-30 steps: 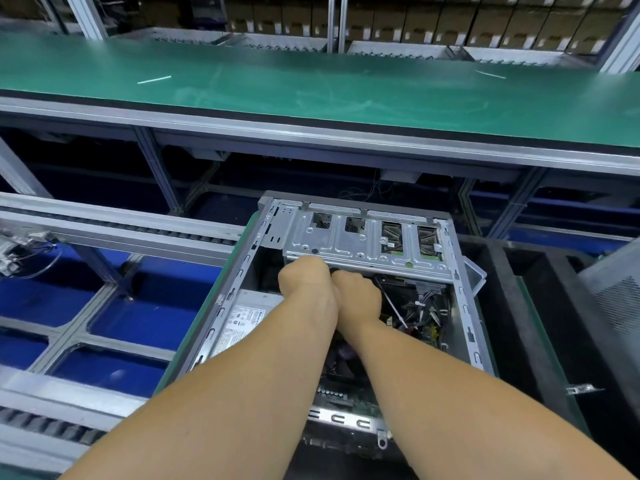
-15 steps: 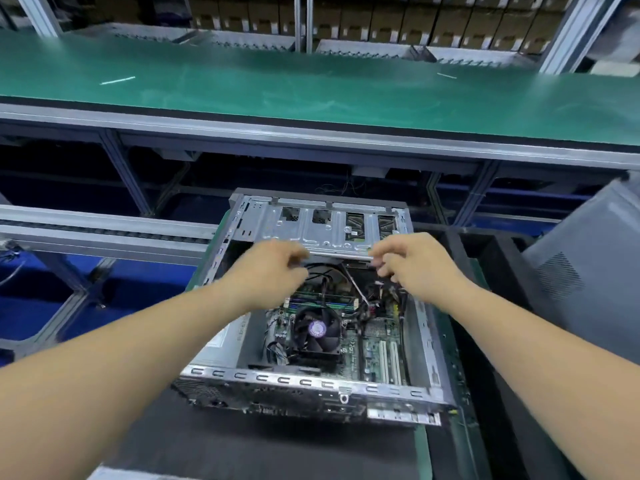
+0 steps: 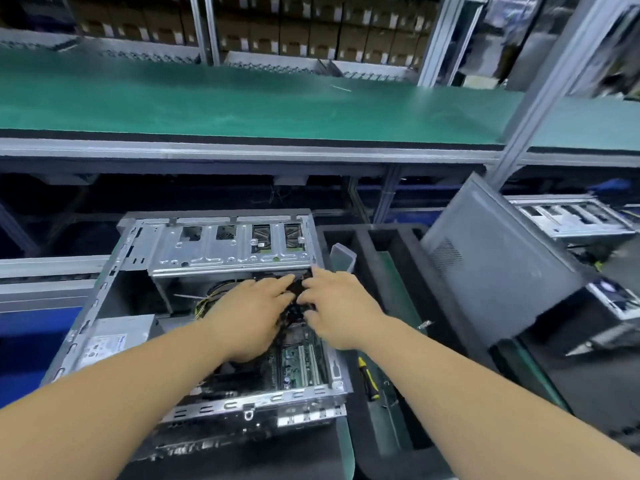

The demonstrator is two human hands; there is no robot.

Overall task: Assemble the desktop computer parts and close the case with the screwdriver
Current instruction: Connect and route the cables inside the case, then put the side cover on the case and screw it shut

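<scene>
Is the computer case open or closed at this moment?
Open. The computer case shows its motherboard, and the grey side panel leans apart, to its right.

Green-topped bench (image 3: 242, 105), box-filled shelving (image 3: 311, 32)

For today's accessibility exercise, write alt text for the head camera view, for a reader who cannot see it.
Seen from above, a person's left hand and right hand reach together into an open desktop computer case, working at dark cables below its metal drive cage. A yellow-and-black screwdriver lies to the right of the case, and a grey side panel leans further right.
</scene>
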